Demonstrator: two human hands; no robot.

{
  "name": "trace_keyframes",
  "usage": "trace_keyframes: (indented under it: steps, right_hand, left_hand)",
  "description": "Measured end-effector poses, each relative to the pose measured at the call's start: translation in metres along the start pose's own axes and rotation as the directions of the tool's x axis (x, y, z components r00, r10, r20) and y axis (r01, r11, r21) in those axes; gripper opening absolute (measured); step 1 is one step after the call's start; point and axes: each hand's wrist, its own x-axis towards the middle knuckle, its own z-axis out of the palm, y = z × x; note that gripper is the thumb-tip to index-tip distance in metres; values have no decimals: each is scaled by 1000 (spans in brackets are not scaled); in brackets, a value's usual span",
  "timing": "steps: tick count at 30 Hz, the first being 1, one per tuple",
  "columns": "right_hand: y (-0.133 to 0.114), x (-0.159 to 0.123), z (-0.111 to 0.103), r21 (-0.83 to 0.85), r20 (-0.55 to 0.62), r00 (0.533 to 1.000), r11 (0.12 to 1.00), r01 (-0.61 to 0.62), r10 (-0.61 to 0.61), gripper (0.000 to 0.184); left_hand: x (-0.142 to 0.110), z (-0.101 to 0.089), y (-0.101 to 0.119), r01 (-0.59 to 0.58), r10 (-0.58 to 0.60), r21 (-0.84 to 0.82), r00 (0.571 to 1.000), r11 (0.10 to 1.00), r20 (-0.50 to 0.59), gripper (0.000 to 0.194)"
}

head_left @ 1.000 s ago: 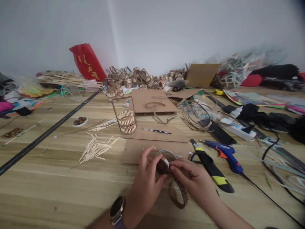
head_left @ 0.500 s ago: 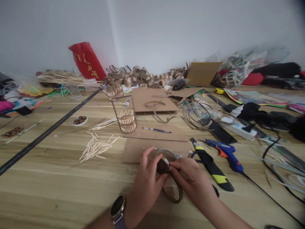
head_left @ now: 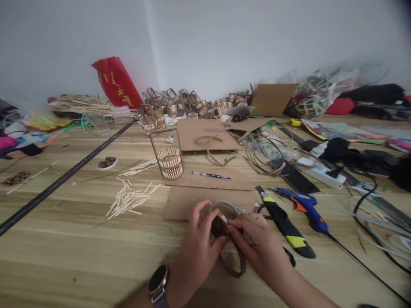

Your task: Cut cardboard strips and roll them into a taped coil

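Note:
Fingers and thumb of my left hand (head_left: 199, 239) are closed round a small dark brown coil (head_left: 218, 225) of rolled strip. A watch is on that wrist. My right hand (head_left: 253, 235) pinches at the coil's right side, where the brown corrugated strip (head_left: 239, 266) runs off; its fingertips partly cover this spot. Below the hands the strip's tail hangs in a loop. Just beyond the fingers a pale ring (head_left: 224, 202), perhaps a tape roll, lies at the edge of the cardboard sheet (head_left: 183, 201). Scissors (head_left: 272, 211), partly hidden, lie by my right hand.
A black-and-yellow cutter (head_left: 293, 237) and a blue glue gun (head_left: 313, 211) lie to the right. Short wooden sticks (head_left: 125, 201) are scattered left. A small stick basket (head_left: 170, 162) and a pen (head_left: 211, 175) sit ahead, with more baskets (head_left: 183, 102) piled at the wall.
The brown coil has turned slightly between my fingers, and its top faces me a little differently. Both hands stay in nearly the same place.

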Motion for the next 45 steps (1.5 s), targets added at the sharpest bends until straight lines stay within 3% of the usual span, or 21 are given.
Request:
trace_keyframes:
  steps: [12, 19, 26, 33, 45]
  right_hand:
    - [0, 0, 1, -57, -8, 999, 998, 33, -33, 19]
    - [1, 2, -1, -44, -17, 999, 998, 37, -38, 16]
    - [0, 2, -1, 68, -5, 992, 990, -125, 126, 12]
    - [2, 5, 1, 221, 69, 949, 923, -315, 308, 12]
    - [1, 4, 3, 133, 49, 966, 957, -256, 252, 16]
  left_hand:
    - [-2, 1, 1, 30, -30, -5, 999, 1000, 18, 57]
    - [2, 2, 0, 26, -26, 9, 998, 1000, -64, 61]
    - [3, 1, -2, -19, 31, 98, 991, 995, -127, 58]
    - [2, 2, -2, -41, 57, 135, 992, 990, -115, 60]
    - [-1, 4, 2, -64, 84, 229, 994, 971, -77, 54]
